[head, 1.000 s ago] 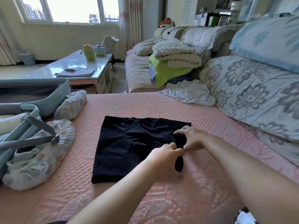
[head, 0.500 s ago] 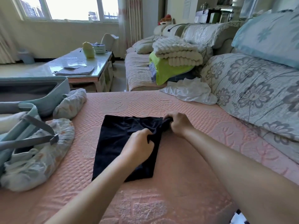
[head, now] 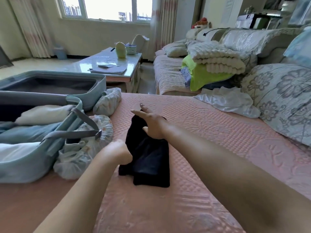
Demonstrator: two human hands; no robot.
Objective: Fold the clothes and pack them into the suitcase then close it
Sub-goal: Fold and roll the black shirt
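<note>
Garment — one, black, left hand gripping, right hand flat, one suitcase

Nothing here can be read: the print on the wall sheet, the papers on the tabletop and the small box is too blurred.

1. One wide-angle camera on the person's head looks forward and down over the pink bed.
2. It is near; the left edge cuts the suitcase.
</note>
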